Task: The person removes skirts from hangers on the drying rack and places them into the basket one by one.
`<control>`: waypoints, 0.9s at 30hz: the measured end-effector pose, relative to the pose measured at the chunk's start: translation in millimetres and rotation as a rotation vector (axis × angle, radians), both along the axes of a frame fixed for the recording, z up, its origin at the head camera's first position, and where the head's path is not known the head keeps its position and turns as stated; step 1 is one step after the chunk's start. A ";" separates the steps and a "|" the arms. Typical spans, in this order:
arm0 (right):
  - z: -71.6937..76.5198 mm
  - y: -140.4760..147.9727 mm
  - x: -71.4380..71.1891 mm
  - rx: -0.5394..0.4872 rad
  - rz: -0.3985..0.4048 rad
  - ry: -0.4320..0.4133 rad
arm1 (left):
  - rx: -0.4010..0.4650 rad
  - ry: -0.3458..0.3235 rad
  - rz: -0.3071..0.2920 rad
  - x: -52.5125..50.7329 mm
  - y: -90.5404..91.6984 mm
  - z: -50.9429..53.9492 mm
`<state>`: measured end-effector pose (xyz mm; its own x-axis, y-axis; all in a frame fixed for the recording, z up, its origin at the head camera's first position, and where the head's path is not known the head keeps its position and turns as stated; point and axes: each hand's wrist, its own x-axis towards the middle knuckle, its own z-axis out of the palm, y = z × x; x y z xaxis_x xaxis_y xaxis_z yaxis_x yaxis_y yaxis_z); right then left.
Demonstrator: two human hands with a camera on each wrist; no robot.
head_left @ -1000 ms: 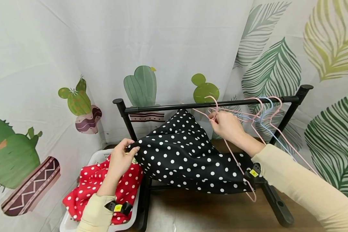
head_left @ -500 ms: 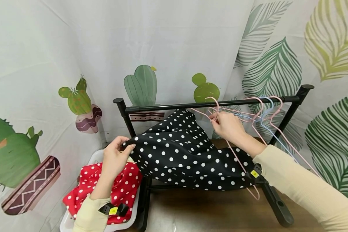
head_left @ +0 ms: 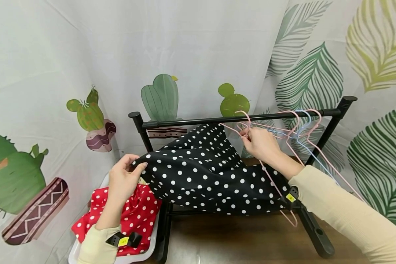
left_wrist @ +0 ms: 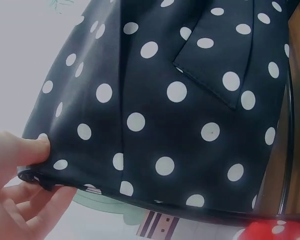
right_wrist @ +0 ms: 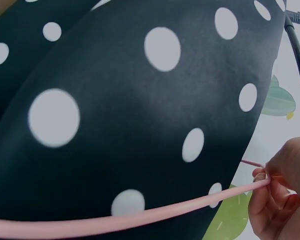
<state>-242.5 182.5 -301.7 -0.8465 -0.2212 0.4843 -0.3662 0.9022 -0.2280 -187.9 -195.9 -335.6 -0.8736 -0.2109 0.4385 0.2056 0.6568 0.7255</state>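
Note:
A black garment with white polka dots (head_left: 198, 172) spreads across the front of the rack, draped over a pink hanger (head_left: 270, 176). At its left edge my left hand (head_left: 123, 179) pinches the hem between thumb and fingers; the left wrist view shows this hand (left_wrist: 27, 175) on the hem's corner. Just below the rack's bar, my right hand (head_left: 260, 143) pinches the pink hanger near the base of its hook. In the right wrist view the fingers (right_wrist: 277, 185) close on the pink wire, with the dotted cloth (right_wrist: 140, 115) beside it. The hanger's left arm is partly hidden by the cloth.
The black rack's bar (head_left: 198, 120) runs across the middle. Pink and light blue hangers (head_left: 303, 124) hang at its right end. At lower left, a white basket (head_left: 145, 256) holds a red polka-dot garment (head_left: 140, 216). A brown tabletop (head_left: 231, 238) lies beneath.
My left hand has moved left and slightly up, drawing the garment's hem with it and stretching the cloth. The right hand and hanger have shifted only slightly right.

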 end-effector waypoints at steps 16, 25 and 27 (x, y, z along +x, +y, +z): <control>-1.1 6.4 -1.1 0.034 -0.003 0.000 | 0.052 0.023 0.072 -0.9 -4.1 15.5; -3.3 7.9 -1.9 0.030 0.006 0.008 | 0.107 0.001 0.062 -1.9 -2.6 22.8; -2.8 8.7 -1.9 0.024 0.001 0.009 | 0.121 -0.013 0.064 -1.5 -2.2 26.0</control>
